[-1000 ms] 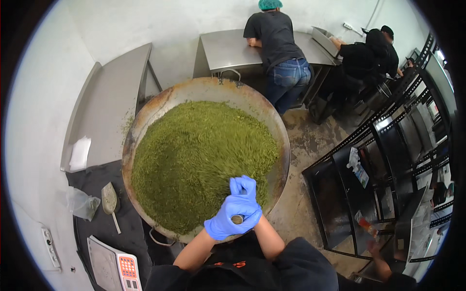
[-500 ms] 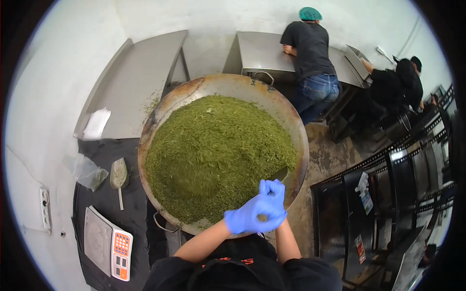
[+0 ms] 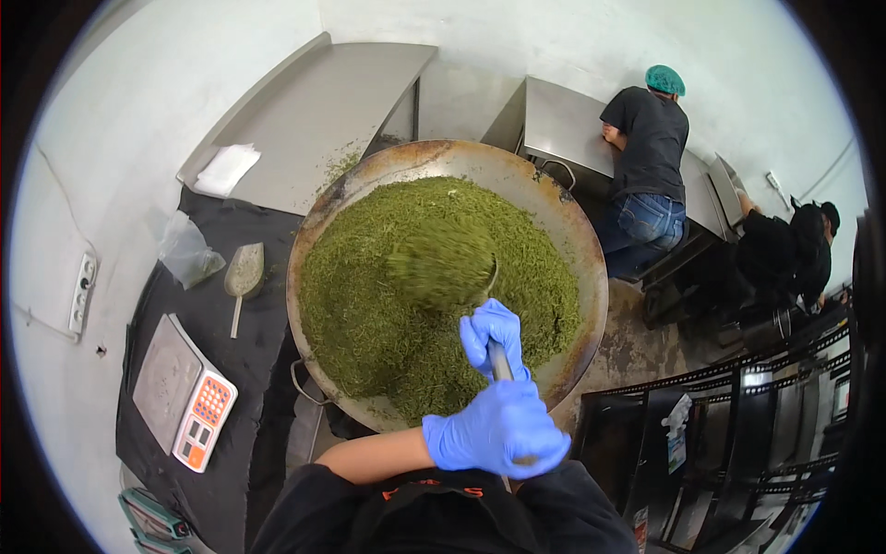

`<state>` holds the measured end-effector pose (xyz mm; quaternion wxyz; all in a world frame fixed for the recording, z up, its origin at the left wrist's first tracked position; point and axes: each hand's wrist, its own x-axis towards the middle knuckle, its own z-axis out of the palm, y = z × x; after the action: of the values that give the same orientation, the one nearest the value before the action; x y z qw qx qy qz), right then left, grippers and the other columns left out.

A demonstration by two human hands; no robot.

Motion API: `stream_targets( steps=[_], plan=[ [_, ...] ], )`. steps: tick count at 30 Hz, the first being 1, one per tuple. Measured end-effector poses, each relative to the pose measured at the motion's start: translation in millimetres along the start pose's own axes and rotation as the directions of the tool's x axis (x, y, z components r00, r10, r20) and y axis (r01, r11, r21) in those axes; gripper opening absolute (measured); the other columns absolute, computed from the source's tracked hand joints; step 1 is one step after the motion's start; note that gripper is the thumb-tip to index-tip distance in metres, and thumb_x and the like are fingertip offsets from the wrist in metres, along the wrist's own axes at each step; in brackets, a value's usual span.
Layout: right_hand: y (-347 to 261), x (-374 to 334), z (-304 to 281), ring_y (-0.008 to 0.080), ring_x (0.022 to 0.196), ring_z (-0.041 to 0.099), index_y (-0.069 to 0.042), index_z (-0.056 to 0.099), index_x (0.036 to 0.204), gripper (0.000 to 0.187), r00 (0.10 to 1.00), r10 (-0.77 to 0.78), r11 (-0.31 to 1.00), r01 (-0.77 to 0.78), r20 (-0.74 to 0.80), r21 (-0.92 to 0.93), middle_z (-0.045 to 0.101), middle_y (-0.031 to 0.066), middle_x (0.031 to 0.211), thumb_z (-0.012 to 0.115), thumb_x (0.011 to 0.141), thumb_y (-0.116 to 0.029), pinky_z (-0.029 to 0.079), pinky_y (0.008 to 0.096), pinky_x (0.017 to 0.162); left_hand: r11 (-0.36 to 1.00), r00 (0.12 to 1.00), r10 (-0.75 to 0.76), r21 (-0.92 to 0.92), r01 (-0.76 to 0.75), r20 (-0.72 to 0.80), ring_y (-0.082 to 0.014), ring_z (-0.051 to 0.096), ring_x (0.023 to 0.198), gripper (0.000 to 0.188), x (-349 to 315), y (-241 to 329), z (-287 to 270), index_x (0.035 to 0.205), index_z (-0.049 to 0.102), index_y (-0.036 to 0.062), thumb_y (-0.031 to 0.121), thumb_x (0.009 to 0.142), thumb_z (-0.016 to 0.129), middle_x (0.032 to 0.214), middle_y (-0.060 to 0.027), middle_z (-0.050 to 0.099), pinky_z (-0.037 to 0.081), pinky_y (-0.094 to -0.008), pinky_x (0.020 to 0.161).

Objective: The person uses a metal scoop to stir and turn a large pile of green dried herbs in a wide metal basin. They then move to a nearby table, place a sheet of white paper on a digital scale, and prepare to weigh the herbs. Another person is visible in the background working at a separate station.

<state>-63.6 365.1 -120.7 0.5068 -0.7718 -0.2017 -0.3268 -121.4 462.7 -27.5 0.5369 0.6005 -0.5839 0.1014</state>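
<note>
Both my blue-gloved hands grip the handle of a shovel (image 3: 500,361). My right hand (image 3: 491,334) is closed around the shaft close to the blade. Lower down, near my body, my left hand (image 3: 503,432) wraps the handle's end. A blurred heap of green chopped leaves lies on the blade, over the middle of the pile; only the blade's right edge shows. Beneath it, more green chopped leaves (image 3: 360,332) fill a wide round metal pan (image 3: 591,314) with a browned rim. My left forearm crosses in front, and my right forearm is mostly hidden.
To the left, a black-covered table bears a scale (image 3: 185,397), a metal scoop (image 3: 244,277) and a plastic bag (image 3: 189,249). A steel table (image 3: 314,102) holds folded white sheets (image 3: 227,169). Two people work at the back right. Dark racks (image 3: 701,434) stand at right.
The shovel has swung from the pan's right side to above the middle, with leaves on its blade. My hands have moved apart along the handle. The view has turned, shifting the surroundings.
</note>
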Motion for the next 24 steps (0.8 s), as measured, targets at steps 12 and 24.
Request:
stream_targets(
  steps=[12, 24],
  plan=[
    [188.8, -67.4, -13.7, 0.0110, 0.067, 0.033, -0.009, 0.043, 0.094, 0.030, 0.890, 0.274, 0.927, -0.144, -0.363, 0.347, 0.037, -0.0004, 0.084, 0.060, 0.075, 0.007, 0.035, 0.0258, 0.058, 0.968, 0.970, -0.238, -0.068, 0.240, 0.040, -0.0224, 0.048, 0.060, 0.013, -12.7, -166.2, 57.1, 0.060, 0.054, 0.0048, 0.007, 0.072, 0.059, 0.059, -0.0087, 0.049, 0.039, -0.0326, 0.060],
    [96.6, 37.7, 6.8, 0.0154, 0.052, 0.025, -0.006, 0.024, 0.055, 0.039, 0.990, 0.017, 0.995, -0.031, 0.139, 0.094, 0.024, 0.0030, 0.054, 0.057, 0.065, 0.013, 0.019, 0.0297, 0.050, 0.967, 0.964, -0.219, 0.101, 0.235, -0.148, -0.0246, 0.053, 0.060, 0.008, 20.0, -78.2, -3.8, 0.068, 0.060, 0.0067, 0.011, 0.070, 0.066, 0.059, -0.0064, 0.052, 0.043, -0.0366, 0.059]
  ],
)
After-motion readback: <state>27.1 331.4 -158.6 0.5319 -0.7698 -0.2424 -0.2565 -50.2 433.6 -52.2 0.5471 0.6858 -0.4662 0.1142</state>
